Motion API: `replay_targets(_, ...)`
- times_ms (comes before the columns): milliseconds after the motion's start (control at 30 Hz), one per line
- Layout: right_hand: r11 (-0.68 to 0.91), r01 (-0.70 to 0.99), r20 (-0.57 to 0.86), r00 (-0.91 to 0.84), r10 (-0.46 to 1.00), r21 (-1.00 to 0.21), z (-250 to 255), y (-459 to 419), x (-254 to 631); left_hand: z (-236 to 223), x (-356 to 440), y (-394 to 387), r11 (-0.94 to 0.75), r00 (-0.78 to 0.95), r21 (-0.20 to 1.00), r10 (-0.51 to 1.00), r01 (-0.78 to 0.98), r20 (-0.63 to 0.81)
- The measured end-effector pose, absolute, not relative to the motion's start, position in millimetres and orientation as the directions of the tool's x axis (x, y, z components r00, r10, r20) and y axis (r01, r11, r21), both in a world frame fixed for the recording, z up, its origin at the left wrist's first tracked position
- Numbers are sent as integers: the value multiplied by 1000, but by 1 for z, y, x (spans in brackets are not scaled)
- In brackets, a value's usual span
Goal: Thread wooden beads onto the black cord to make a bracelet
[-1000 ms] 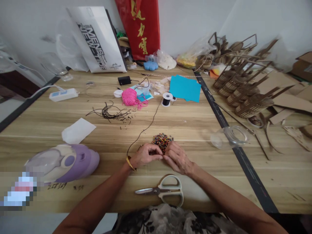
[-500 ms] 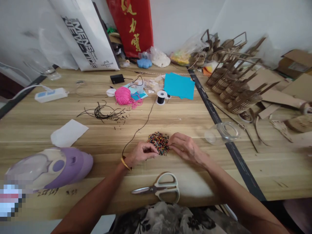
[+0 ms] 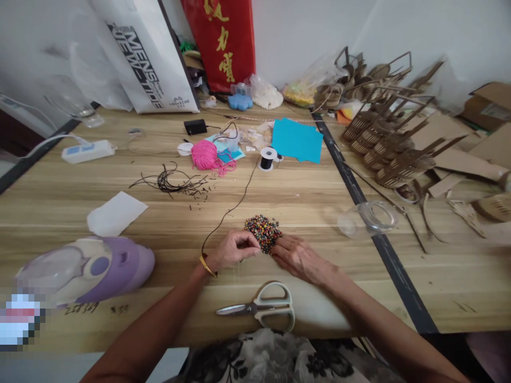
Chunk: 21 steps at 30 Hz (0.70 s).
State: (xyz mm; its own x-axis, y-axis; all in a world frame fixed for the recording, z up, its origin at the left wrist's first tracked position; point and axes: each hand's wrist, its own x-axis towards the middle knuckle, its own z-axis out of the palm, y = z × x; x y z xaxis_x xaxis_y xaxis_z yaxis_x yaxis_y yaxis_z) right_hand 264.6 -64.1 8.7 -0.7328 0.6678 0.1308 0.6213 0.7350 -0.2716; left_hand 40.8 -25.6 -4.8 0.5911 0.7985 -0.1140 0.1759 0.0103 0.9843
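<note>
A small heap of dark multicoloured beads (image 3: pixel 263 231) lies on the wooden table (image 3: pixel 303 197). My left hand (image 3: pixel 233 250) rests just left of the heap, fingers curled in a pinch around the end of a thin black cord (image 3: pixel 231 210) that runs back to a black spool (image 3: pixel 266 158). My right hand (image 3: pixel 297 258) lies at the heap's right edge, its fingers bent with the tips touching the beads. Whether it holds a bead is hidden. A gold bangle sits on my left wrist.
Cream-handled scissors (image 3: pixel 263 308) lie near the front edge. A purple and white appliance (image 3: pixel 85 271) sits at the left, with white paper (image 3: pixel 115 213), black cord scraps (image 3: pixel 171 183) and pink yarn (image 3: pixel 204 155) behind. A clear jar (image 3: pixel 369 218) lies right; wooden cut-outs (image 3: pixel 391 143) fill the far right.
My right hand has drawn back from the heap's upper right to its lower right edge, close to my left hand. The left hand keeps its pinch on the cord.
</note>
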Motion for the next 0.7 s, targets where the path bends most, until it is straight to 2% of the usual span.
replay_targets(233, 732, 628, 152, -723, 674, -263, 13, -63, 264, -4, 42, -26, -7, 589, 984, 802, 178, -101)
replay_targets(367, 706, 577, 274, -661, 699, -411, 17, -59, 264, -2, 43, -26, 11, 591, 985, 799, 175, -114)
replay_targets(533, 649, 378, 476, -458, 751, -660, 4, -53, 254, -4, 43, -27, -14, 584, 979, 804, 204, -110)
replay_targets(700, 623, 305, 532, -333, 778, -720, -11, -56, 243, -5, 43, -27, -56, 567, 970, 818, 236, -91)
